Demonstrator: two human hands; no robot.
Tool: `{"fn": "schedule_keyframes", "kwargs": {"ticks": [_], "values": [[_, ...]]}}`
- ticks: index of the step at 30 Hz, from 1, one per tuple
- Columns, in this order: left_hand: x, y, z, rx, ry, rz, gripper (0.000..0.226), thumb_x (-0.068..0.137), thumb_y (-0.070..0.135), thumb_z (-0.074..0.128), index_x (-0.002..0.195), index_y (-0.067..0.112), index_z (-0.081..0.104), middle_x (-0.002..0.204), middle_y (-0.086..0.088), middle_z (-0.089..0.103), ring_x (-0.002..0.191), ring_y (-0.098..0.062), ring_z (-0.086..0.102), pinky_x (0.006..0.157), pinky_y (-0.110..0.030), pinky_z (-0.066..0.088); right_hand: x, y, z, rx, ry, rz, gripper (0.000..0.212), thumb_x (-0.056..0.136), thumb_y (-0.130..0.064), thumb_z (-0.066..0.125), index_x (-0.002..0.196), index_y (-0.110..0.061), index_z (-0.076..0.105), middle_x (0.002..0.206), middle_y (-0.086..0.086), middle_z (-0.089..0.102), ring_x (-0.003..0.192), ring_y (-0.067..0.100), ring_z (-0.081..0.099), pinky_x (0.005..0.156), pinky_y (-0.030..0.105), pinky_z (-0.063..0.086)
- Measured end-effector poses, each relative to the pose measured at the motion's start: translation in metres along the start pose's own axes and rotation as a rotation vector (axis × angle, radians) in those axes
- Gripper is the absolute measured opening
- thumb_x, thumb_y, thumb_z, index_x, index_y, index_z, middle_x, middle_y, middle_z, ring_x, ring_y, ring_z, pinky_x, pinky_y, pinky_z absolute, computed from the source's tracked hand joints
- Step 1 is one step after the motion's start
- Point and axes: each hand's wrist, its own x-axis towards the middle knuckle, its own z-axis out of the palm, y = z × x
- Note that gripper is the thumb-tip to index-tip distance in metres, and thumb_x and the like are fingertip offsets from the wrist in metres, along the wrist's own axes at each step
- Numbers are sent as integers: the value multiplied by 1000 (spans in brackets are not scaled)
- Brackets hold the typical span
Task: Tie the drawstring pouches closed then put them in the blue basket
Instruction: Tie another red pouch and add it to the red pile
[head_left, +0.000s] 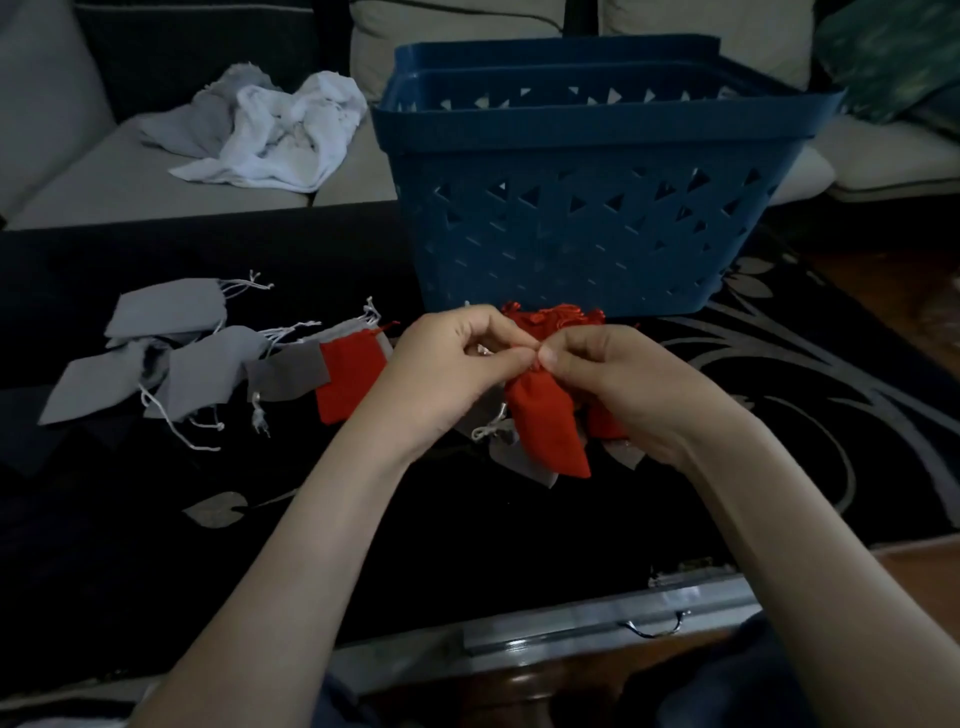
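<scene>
- The step in hand looks like the tying. Nearest the viewer, the left hand (457, 364) and right hand (608, 384) meet at the gathered neck of a small red fabric drawstring pouch (550, 426), which hangs below the fingers.
- Both hands are curled tight, each pinching the pouch neck between thumb and forefinger, fingertips (514, 358) almost touching. The cord is too fine to make out, so I cannot tell whether a knot is formed.
- The next move likely calls for drawing the cord ends apart to snug the knot, then lifting the pouch over the basket rim.
- Left of the fingers lie a flat red cloth pouch (348, 379) and, farther out, scattered flat grey cloth pouches (171, 312) with loose white cords.
- Just beyond the fingertips, bunched red fabric (556, 318) sits against the basket's foot.
- Behind that stands the blue plastic basket with triangular cut-outs (597, 228); its inside is hidden.
- Far left beyond, a crumpled white cloth (280, 130) rests on a sofa.
</scene>
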Motion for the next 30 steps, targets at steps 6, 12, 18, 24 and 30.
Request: {"fn": "schedule_keyframes", "kwargs": {"ticks": [6, 12, 18, 24, 30], "values": [[1, -1, 6, 109, 51, -23, 20, 77, 10, 76, 68, 27, 71, 76, 1, 72, 72, -8, 63, 74, -32, 51, -1, -2, -6, -266, 42, -56, 12, 89, -18, 63, 80, -9, 64, 55, -13, 51, 51, -2, 44, 56, 13, 37], [2, -1, 2, 54, 46, -132, 18, 79, 9, 74, 66, 21, 71, 69, -3, 69, 67, -12, 60, 73, -31, 47, 4, -1, 5, -510, 201, -148, 6, 85, -16, 67, 79, -16, 65, 64, -10, 57, 53, -4, 48, 54, 7, 37], [3, 0, 0, 112, 26, -147, 5, 78, 16, 76, 76, 13, 73, 74, -7, 71, 69, -12, 63, 74, -29, 51, 7, 3, 8, -580, 332, -205, 7, 82, -20, 70, 78, -15, 68, 65, -11, 59, 60, -5, 51, 60, 7, 37], [2, 4, 9, 414, 100, -7, 8, 81, 12, 70, 76, 18, 67, 65, 10, 59, 58, 1, 53, 58, -7, 38, 10, 4, 9, -524, 349, -158, 10, 85, -14, 65, 75, -15, 64, 67, -7, 62, 60, -2, 50, 59, 7, 36], [-2, -2, 26, 704, 290, 307, 4, 87, 12, 59, 85, 11, 56, 79, 2, 57, 81, -16, 48, 71, -21, 32, 11, 5, 10, -336, 378, -138, 17, 90, -17, 60, 73, -17, 59, 70, -3, 62, 63, 5, 52, 66, 24, 42]]}}
